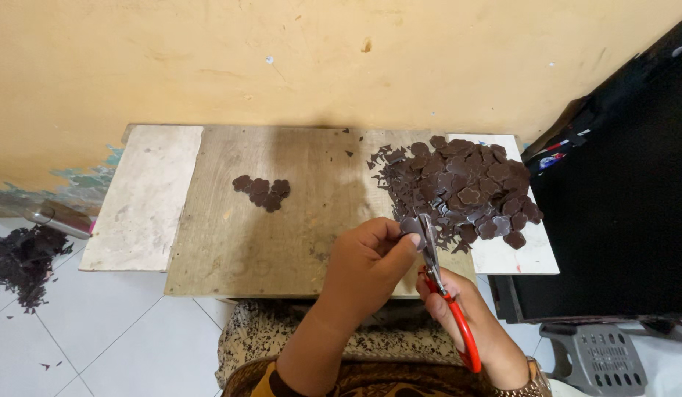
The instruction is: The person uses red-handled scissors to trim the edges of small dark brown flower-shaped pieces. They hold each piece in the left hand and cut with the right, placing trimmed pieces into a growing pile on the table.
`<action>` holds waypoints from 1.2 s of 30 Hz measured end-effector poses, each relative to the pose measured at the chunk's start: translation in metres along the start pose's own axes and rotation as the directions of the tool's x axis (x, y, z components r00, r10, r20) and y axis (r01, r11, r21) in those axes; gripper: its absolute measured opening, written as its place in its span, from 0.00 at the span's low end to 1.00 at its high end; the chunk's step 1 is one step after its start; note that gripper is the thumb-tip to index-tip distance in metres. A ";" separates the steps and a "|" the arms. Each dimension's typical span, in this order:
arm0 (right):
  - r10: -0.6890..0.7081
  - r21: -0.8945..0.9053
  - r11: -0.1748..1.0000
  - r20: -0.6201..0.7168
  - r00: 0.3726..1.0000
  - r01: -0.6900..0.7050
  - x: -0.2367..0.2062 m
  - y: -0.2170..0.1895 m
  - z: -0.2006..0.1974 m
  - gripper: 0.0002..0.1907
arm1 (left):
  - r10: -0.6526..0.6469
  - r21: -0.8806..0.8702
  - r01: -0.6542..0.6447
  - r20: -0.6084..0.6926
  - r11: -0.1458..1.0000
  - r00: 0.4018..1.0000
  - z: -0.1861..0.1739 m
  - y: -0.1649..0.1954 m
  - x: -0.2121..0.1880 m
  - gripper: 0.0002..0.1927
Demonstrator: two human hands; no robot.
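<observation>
**Cutting a dark shape at the board's front edge**

My left hand (367, 257) pinches a small dark brown piece (411, 223) between thumb and fingers, holding it just above the front edge of the wooden board (282, 220). My right hand (466, 323) is closed around the red handles of the scissors (438, 272), and the blades point away from me with their tips at the piece (I cannot tell whether the blades are biting into it or only touching).

At the board's right end, spilling onto a white slab (528, 257) that lies beside it, sits a big pile of dark shapes (462, 187) with jagged scraps mixed in along its near side. Near the board's middle, well apart from that pile, lies a small cluster of finished shapes (261, 192). A pale slab (139, 198) rests against the board's left end. On the tiled floor left of the board there is a heap of dark trimmings (21, 261).
</observation>
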State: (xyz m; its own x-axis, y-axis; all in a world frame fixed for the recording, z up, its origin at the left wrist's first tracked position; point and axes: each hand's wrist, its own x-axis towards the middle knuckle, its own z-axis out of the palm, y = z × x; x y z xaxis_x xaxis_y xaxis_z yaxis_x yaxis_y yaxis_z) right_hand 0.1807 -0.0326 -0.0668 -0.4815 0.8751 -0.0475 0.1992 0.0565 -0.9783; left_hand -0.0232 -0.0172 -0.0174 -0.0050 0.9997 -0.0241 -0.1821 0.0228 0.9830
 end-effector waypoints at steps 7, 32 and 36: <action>0.043 0.067 0.997 -0.023 0.999 -0.042 0.000 0.006 0.003 0.25 | 0.001 -0.035 -0.002 -0.028 0.999 1.000 0.003 -0.001 -0.002 0.07; 0.027 0.127 0.992 -0.028 0.999 -0.024 0.000 0.000 0.003 0.27 | 0.073 -0.145 -0.070 0.020 0.987 0.997 0.010 -0.008 0.000 0.04; 0.012 0.115 0.993 -0.035 0.999 -0.008 -0.001 0.003 0.001 0.30 | 0.068 -0.101 -0.067 0.005 0.993 0.998 0.011 -0.006 0.000 0.05</action>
State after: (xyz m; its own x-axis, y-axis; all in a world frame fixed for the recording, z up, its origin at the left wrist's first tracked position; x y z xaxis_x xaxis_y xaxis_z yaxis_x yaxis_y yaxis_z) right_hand 0.1808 -0.0341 -0.0695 -0.4487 0.8921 -0.0522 0.1038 -0.0060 -0.9946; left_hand -0.0109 -0.0171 -0.0216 -0.0128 0.9990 0.0434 -0.2794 -0.0452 0.9591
